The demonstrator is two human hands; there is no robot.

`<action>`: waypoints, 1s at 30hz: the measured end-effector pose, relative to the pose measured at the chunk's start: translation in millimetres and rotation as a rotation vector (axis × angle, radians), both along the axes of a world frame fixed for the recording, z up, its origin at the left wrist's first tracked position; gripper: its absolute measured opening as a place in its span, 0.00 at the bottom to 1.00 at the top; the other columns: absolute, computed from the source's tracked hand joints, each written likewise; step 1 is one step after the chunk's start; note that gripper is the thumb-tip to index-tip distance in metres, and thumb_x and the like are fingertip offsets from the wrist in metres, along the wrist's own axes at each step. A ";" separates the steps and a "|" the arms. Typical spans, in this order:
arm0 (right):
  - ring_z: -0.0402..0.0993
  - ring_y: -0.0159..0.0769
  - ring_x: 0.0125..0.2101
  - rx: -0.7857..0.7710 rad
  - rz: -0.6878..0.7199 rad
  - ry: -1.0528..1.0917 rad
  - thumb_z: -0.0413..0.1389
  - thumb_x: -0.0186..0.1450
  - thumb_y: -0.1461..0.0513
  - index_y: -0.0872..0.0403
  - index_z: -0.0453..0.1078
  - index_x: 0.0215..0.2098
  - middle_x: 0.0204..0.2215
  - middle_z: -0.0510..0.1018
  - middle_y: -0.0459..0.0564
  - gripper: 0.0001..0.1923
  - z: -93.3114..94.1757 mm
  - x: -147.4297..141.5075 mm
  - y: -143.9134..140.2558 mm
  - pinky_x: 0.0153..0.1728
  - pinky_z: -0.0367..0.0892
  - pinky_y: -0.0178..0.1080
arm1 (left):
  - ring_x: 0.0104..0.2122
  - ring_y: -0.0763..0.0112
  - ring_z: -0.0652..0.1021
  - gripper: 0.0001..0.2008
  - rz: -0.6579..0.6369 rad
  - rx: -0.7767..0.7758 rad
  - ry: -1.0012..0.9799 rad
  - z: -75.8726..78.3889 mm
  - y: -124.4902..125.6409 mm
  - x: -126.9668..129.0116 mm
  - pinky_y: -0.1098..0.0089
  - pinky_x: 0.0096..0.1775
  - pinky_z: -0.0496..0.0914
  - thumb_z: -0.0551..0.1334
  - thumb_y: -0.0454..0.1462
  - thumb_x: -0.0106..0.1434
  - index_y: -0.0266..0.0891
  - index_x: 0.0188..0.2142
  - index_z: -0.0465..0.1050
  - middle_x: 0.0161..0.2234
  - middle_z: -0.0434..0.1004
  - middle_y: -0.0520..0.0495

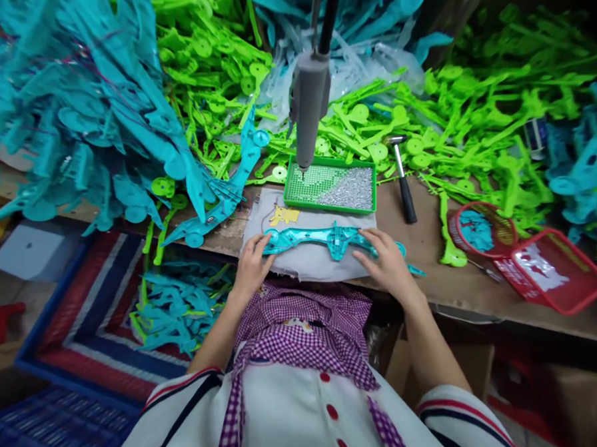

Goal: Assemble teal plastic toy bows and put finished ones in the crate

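A long teal moulded plastic part (304,236) lies crosswise over a light cloth (305,268) at the bench's front edge. It has a round left end and a raised bracket right of its middle. My left hand (253,260) is closed around the round end. Toward the other end, my right hand (386,262) grips the part between thumb and fingers, hiding some of it. Above the cloth hangs a grey electric screwdriver (310,96), its bit pointing down over a green tray (288,201) of small silvery screws.
Lime green plastic parts (472,107) are heaped across the back, with teal parts (97,114) piled high at left. A hammer (404,184) lies right of the tray. Two red baskets (556,270) stand at the right edge. A striped-lined crate (98,314) sits below left.
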State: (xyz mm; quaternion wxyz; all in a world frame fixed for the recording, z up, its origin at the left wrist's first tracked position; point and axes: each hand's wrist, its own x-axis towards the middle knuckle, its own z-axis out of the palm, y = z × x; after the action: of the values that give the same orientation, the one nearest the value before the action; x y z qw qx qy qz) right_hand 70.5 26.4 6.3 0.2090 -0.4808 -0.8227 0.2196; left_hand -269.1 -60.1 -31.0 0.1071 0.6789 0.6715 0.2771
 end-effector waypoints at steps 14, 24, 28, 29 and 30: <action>0.69 0.51 0.59 -0.129 -0.047 0.030 0.51 0.70 0.48 0.53 0.64 0.64 0.59 0.71 0.62 0.29 -30.4 9.4 6.5 0.58 0.66 0.55 | 0.47 0.58 0.73 0.08 -0.290 -0.275 0.079 29.6 29.5 -2.8 0.59 0.49 0.67 0.61 0.40 0.69 0.42 0.43 0.78 0.45 0.75 0.44; 0.65 0.42 0.62 0.162 -0.002 0.401 0.44 0.74 0.50 0.46 0.60 0.67 0.62 0.70 0.53 0.26 80.2 -82.2 28.4 0.62 0.62 0.52 | 0.46 0.60 0.76 0.07 -0.184 -0.252 -0.002 36.5 39.5 19.0 0.59 0.49 0.60 0.62 0.41 0.70 0.43 0.38 0.79 0.41 0.82 0.48; 0.60 0.44 0.66 0.000 0.251 0.140 0.45 0.73 0.46 0.50 0.60 0.67 0.66 0.67 0.55 0.30 28.0 -105.9 35.6 0.64 0.59 0.54 | 0.42 0.64 0.79 0.10 -0.190 -0.116 0.034 43.2 45.0 11.5 0.60 0.50 0.60 0.58 0.41 0.72 0.43 0.42 0.79 0.40 0.83 0.49; 0.59 0.46 0.67 -0.037 0.243 0.032 0.44 0.73 0.46 0.52 0.61 0.67 0.66 0.67 0.57 0.31 9.2 -104.5 32.7 0.64 0.58 0.56 | 0.41 0.64 0.79 0.11 -0.186 -0.087 0.068 44.7 47.8 4.8 0.60 0.49 0.61 0.58 0.41 0.72 0.43 0.42 0.79 0.40 0.84 0.48; 0.60 0.47 0.66 -0.053 0.234 -0.066 0.44 0.73 0.46 0.53 0.61 0.67 0.65 0.67 0.58 0.31 -8.2 -101.0 28.9 0.65 0.56 0.58 | 0.40 0.63 0.79 0.11 -0.167 -0.062 0.104 46.1 51.0 -3.6 0.60 0.48 0.61 0.58 0.42 0.72 0.43 0.42 0.79 0.39 0.83 0.48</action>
State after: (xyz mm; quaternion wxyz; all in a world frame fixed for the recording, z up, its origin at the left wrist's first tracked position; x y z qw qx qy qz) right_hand -30.5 55.2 -1.8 0.1423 -0.3939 -0.8735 0.2481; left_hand -272.7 -9.2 15.1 0.1159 0.7424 0.6253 0.2106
